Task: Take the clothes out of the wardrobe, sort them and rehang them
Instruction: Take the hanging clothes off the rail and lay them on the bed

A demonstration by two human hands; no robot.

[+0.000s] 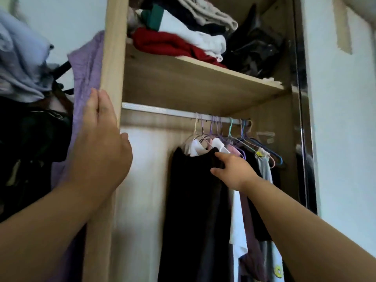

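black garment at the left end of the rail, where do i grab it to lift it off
Grip the black garment at its hanger's neck, just under the pale hook, coming from the front left. The rail is bare on that side, while other hangers crowd its right, where the right hand reaches its collar.
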